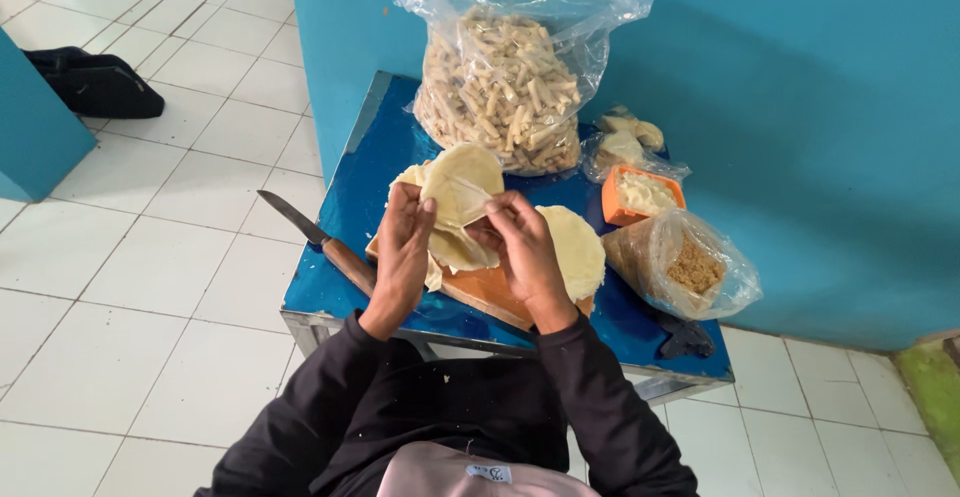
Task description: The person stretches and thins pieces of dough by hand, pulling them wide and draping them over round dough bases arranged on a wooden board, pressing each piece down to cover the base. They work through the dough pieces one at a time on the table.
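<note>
Now both hands, left hand (402, 249) and right hand (523, 247), pinch one thin pale round wrapper sheet (461, 182) above the orange cutting board (490, 297); a stack of sheets (575, 247) waits (unrolled). Finished rolls fill the big clear plastic bag (510, 67) at the blue table's (350, 287) far edge; a smaller filling bag (690, 267) sits right.

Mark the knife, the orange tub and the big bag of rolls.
Wooden-handled steel knife (312, 234): head view, on the blade near the handle.
Small orange plastic tub (613, 205): head view, on its left wall.
Large clear plastic bag of pale rolled pastries (505, 77): head view, on the bag's middle.
</note>
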A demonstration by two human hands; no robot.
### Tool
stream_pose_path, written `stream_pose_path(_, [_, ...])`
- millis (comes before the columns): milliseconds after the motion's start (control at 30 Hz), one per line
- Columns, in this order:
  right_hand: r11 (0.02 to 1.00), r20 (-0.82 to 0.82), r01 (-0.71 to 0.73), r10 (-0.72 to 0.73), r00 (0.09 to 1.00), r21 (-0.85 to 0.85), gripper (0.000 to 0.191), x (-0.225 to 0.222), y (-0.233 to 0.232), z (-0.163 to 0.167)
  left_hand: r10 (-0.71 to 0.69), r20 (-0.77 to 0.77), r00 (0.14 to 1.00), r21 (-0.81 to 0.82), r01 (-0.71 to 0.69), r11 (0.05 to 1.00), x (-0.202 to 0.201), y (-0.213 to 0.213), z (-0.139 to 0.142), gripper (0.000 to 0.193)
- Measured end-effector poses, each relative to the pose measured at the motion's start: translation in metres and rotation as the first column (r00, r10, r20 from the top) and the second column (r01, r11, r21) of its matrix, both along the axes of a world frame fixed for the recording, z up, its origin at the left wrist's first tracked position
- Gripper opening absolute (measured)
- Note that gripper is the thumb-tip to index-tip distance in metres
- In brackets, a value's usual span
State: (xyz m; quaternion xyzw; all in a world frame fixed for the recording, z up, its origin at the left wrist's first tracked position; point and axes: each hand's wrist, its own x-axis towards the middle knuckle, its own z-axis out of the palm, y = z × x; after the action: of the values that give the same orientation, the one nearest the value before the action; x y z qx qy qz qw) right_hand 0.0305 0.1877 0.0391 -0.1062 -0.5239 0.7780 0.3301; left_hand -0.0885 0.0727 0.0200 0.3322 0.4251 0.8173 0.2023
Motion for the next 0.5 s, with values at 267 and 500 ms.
stream_pose_path(267, [0.950, -0.085, -0.036, 0.010, 0.996, -0.309, 0.026, -0.007, -0.001, -0.036, 0.228, -0.234, 0.945, -0.039, -0.244, 0.969, 0.006, -0.008, -0.009, 0.012])
stream_pose_path(500, [0.867, -0.042, 0.251, -0.259, 0.965, 0.430, 0.035, -0.032, -0.034, -0.019, 0.235, -0.422, 0.876, -0.049, -0.281, 0.959, 0.022, -0.017, -0.001, 0.012])
